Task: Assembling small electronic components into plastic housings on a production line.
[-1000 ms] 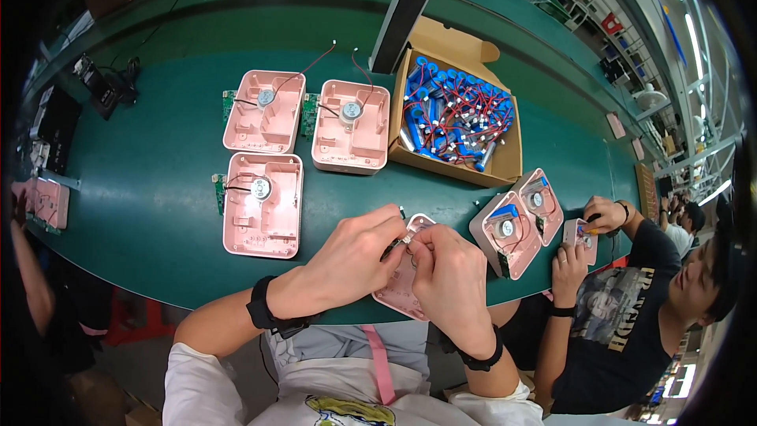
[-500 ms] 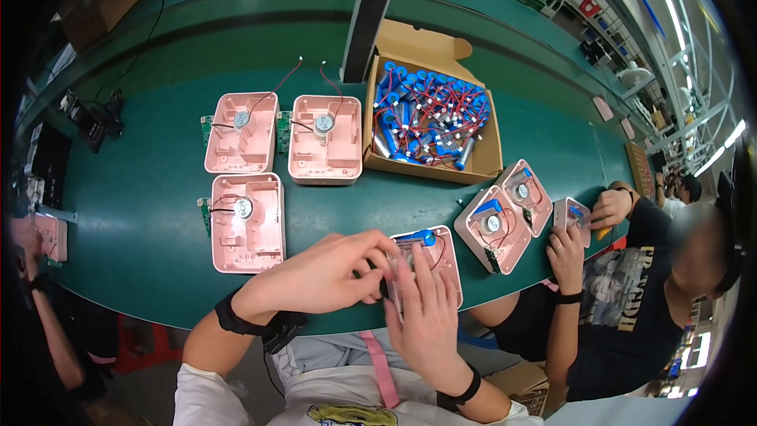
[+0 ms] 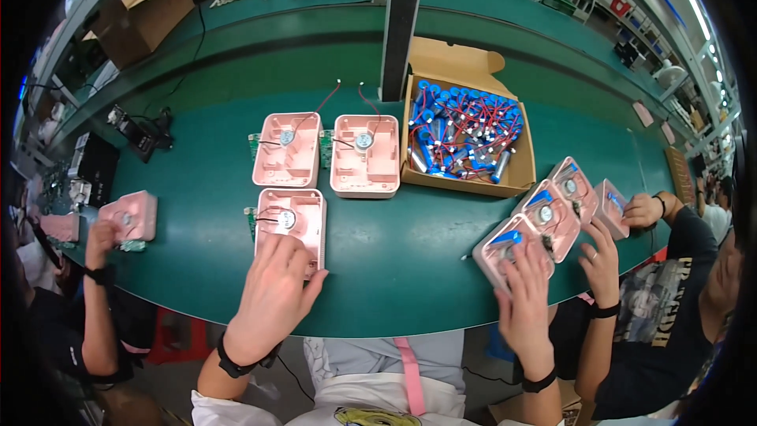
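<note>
My left hand (image 3: 272, 296) grips the near end of a pink plastic housing (image 3: 318, 225), fingers over the near wall and thumb by the right corner. That housing has a round silver speaker (image 3: 285, 219) inside and a green circuit board (image 3: 251, 222) beside its left wall. At the right, my right hand (image 3: 523, 296) rests with outstretched fingers on another pink housing (image 3: 485, 259). A blue battery (image 3: 507, 238) lies in that one; the fingers partly hide its inside.
Two more pink housings (image 3: 260, 146) (image 3: 390, 181) stand behind. A cardboard box (image 3: 465, 183) holds many blue batteries with red wires. Right of my right hand, filled housings (image 3: 561, 246) stand close together beside a co-worker's hands (image 3: 603, 264). Another co-worker's hand (image 3: 101, 241) touches a housing at left.
My hands have moved apart. The battery-fitted housing has shifted right, beside the other filled ones, under my right hand. My left hand has gone left to the near-left housing.
</note>
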{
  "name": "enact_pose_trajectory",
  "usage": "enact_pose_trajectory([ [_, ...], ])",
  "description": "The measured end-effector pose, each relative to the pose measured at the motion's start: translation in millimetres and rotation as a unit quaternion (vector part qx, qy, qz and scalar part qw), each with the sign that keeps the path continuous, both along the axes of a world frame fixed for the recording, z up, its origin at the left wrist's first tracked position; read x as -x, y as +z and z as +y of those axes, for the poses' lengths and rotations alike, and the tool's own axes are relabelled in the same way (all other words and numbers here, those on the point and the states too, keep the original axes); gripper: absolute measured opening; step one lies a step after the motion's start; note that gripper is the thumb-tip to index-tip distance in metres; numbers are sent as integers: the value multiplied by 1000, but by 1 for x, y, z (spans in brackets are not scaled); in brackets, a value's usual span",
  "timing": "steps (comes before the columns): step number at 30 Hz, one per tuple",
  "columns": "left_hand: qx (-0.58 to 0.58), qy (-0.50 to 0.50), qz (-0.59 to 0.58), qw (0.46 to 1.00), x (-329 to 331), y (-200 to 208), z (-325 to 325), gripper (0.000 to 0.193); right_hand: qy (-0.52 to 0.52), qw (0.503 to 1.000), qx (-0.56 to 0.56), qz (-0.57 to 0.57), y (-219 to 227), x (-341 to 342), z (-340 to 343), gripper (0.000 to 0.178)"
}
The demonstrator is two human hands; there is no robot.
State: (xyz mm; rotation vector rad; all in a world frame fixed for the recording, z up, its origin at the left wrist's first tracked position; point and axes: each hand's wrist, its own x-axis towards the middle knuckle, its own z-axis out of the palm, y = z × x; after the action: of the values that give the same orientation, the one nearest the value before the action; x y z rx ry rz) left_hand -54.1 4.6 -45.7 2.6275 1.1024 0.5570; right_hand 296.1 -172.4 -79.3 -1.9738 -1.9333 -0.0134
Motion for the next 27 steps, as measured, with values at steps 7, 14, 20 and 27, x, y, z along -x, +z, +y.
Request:
enact_pose_trajectory([
  [7, 28, -63, -14, 998, -20, -3, -25, 28, -150, 972, -159, -81, 26, 3, 9, 50],
  [14, 49, -188, -17, 981, -73, -8, -64, 32, 55, 986, -82, 137, 47, 61, 48, 35],
  [20, 98, -142, -102, 980, -40, 33, -17, 40, 130, 963, -22, 234, 27, 79, 89, 25],
  [27, 396, -98, -83, 909, -46, 0, 29, 56, 186, 943, -52, 270, 5, 81, 98, 16],
])
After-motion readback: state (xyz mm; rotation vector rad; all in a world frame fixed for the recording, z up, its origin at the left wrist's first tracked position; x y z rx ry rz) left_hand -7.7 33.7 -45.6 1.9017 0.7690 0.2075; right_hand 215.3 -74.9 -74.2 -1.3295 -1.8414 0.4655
